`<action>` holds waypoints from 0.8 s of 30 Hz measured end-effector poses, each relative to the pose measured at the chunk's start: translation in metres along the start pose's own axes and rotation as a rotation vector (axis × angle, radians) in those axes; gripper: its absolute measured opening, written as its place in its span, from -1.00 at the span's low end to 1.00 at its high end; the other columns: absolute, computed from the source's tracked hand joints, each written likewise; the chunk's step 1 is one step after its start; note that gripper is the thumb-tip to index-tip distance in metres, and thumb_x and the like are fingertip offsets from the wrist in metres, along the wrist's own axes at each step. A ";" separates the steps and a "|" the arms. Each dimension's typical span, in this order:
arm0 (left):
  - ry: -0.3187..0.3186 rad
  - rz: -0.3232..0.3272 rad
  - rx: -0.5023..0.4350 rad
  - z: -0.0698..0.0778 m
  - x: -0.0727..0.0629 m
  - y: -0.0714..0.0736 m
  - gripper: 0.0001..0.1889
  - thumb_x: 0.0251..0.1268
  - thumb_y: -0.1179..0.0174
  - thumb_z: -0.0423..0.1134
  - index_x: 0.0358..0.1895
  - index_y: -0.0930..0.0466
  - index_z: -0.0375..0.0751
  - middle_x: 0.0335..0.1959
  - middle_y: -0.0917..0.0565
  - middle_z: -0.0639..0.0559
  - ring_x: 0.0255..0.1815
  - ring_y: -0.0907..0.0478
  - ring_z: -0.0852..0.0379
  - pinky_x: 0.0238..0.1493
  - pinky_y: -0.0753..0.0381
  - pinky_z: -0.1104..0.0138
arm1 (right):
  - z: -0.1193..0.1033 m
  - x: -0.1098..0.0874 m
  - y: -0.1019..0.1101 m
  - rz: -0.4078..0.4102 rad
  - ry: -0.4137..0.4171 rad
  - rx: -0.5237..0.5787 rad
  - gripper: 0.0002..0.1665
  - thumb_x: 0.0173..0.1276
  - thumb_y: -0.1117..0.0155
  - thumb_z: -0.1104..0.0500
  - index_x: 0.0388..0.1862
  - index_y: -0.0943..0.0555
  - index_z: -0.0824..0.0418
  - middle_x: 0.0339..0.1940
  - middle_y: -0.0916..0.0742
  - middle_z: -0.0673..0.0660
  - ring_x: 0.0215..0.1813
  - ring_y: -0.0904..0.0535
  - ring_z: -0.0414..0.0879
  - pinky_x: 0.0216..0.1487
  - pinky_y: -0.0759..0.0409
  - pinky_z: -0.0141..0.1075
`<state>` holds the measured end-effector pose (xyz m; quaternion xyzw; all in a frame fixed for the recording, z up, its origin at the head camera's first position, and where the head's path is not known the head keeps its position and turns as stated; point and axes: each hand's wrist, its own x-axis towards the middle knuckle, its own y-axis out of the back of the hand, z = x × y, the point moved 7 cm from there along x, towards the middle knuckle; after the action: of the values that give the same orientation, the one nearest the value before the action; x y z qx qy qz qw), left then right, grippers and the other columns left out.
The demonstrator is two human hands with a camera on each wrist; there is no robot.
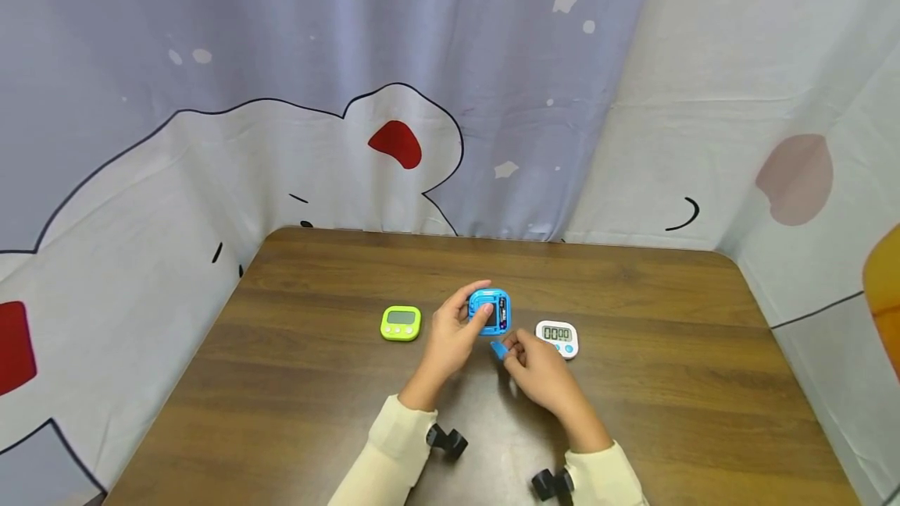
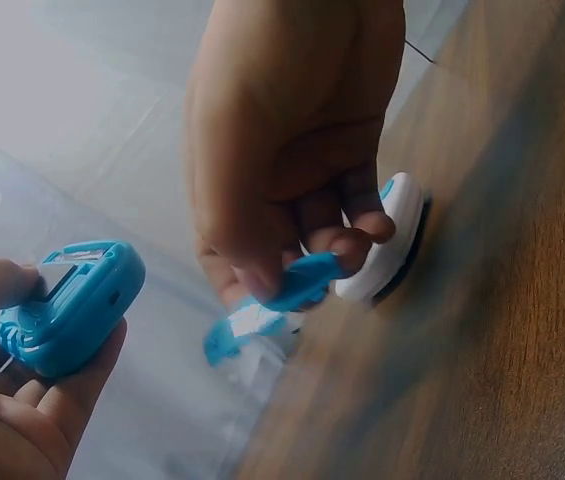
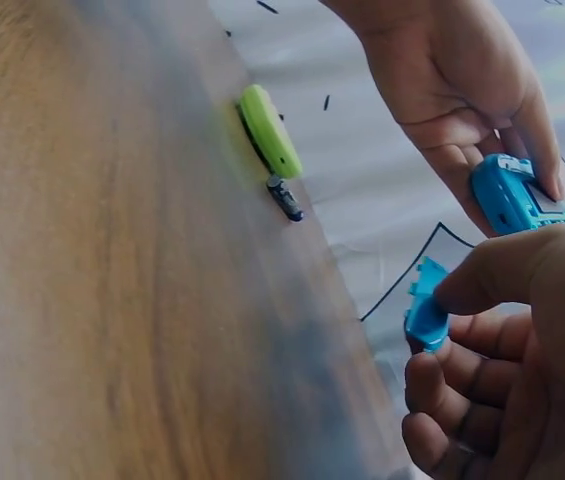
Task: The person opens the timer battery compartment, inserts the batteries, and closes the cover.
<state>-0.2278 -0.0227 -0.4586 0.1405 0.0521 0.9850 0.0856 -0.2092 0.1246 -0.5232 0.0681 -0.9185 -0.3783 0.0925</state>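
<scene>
My left hand (image 1: pixel 448 338) holds a blue digital timer (image 1: pixel 490 296) above the table, its thumb on the timer's back. That back faces up with the battery compartment (image 1: pixel 503 313) uncovered, and a battery shows inside. Just below and to the right, my right hand (image 1: pixel 543 369) pinches a small blue battery cover (image 3: pixel 426 308) between thumb and fingers. The cover is apart from the timer. In the right wrist view a loose battery (image 3: pixel 285 200) lies on the table by the end of a green timer (image 3: pixel 269 130).
The green timer lies left of the hands on the brown wooden table (image 1: pixel 316 381). A white timer (image 1: pixel 555 338) with a lit-digit display sits just beyond the right hand, partly hidden by it. A patterned curtain (image 1: pixel 534 100) hangs behind the table.
</scene>
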 end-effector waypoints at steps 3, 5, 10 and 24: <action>-0.002 0.008 -0.002 0.002 -0.001 0.001 -0.62 0.43 -0.12 -0.38 0.27 -0.46 -0.30 -0.03 -0.65 -0.30 -0.05 -0.66 -0.09 -0.21 -0.69 0.20 | 0.003 0.001 0.006 0.036 -0.045 0.034 -0.94 0.26 -0.24 0.25 -0.29 -0.58 0.13 -0.48 -0.61 -0.08 -0.44 -0.48 -0.23 -0.34 -0.49 -0.29; -0.006 0.020 -0.005 0.002 -0.001 0.001 -0.62 0.42 -0.14 -0.39 0.26 -0.47 -0.28 -0.06 -0.66 -0.30 -0.07 -0.67 -0.10 -0.22 -0.70 0.18 | 0.006 0.002 0.010 0.060 -0.074 0.049 -0.94 0.27 -0.25 0.25 -0.27 -0.58 0.14 -0.44 -0.63 -0.05 -0.39 -0.51 -0.22 -0.29 -0.51 -0.26; -0.003 0.032 -0.003 -0.001 -0.001 0.001 -0.62 0.41 -0.15 -0.39 0.25 -0.48 -0.31 -0.09 -0.67 -0.29 -0.10 -0.67 -0.06 -0.22 -0.69 0.28 | 0.011 0.002 0.021 0.148 -0.110 0.133 -0.94 0.32 -0.26 0.24 -0.24 -0.60 0.16 -0.39 -0.66 0.01 -0.32 -0.57 -0.16 -0.20 -0.56 -0.22; 0.019 0.023 0.022 -0.003 0.000 -0.003 -0.61 0.40 -0.15 -0.39 0.26 -0.47 -0.31 -0.06 -0.67 -0.29 -0.06 -0.67 -0.06 -0.21 -0.67 0.33 | -0.006 -0.002 0.053 0.310 -0.128 0.589 -0.83 0.37 -0.23 0.38 -0.08 -0.60 0.40 -0.24 -0.66 0.28 -0.27 -0.59 -0.12 -0.35 -0.54 -0.47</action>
<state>-0.2287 -0.0202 -0.4616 0.1327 0.0619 0.9866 0.0722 -0.2087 0.1588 -0.4817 -0.0728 -0.9917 -0.0818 0.0673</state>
